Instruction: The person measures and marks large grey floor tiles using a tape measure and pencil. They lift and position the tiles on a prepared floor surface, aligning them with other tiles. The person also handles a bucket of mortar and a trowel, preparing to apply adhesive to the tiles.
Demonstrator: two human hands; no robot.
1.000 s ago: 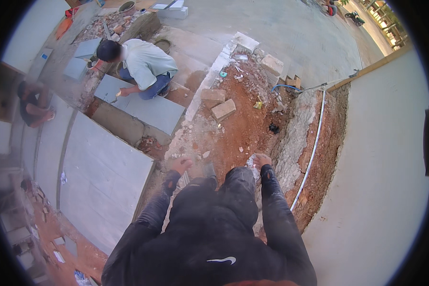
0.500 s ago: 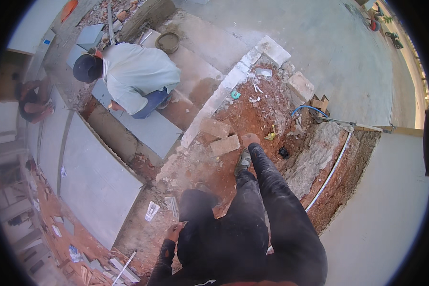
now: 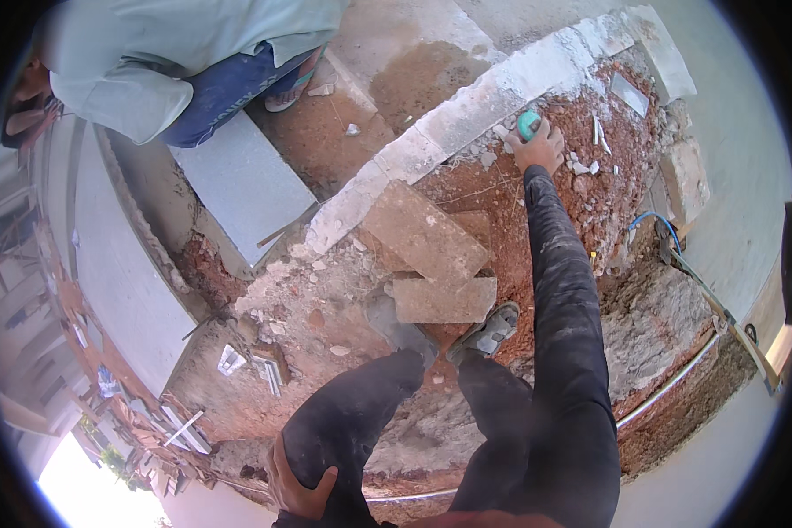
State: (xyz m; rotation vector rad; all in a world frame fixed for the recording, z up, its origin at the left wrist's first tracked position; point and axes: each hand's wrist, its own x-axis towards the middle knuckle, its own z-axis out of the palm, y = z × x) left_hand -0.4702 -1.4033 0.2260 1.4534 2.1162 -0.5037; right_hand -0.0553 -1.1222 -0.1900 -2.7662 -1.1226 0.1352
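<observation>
My right arm stretches far forward over the reddish soil (image 3: 466, 185). At its end my right hand (image 3: 539, 148) has its fingers closed round a small teal tape measure (image 3: 528, 125), which sits by the row of whitish blocks (image 3: 436, 143); the hand hides part of it. My left hand (image 3: 301, 486) rests on my bent left leg, thumb apart from the fingers, holding nothing. Between my reach and my feet lie large tan bricks, one tilted brick (image 3: 427, 233) overlapping a front brick (image 3: 446, 299).
A co-worker (image 3: 185, 62) crouches at the upper left beside a grey slab (image 3: 242, 180). Broken white pieces and a flat grey piece (image 3: 629, 94) lie beyond my right hand. A blue hose (image 3: 656, 217) and a white pipe (image 3: 669, 385) are at the right.
I have leaned forward, and my right hand has moved from near the bricks to the tape measure and closed on it. My left hand stays on my leg.
</observation>
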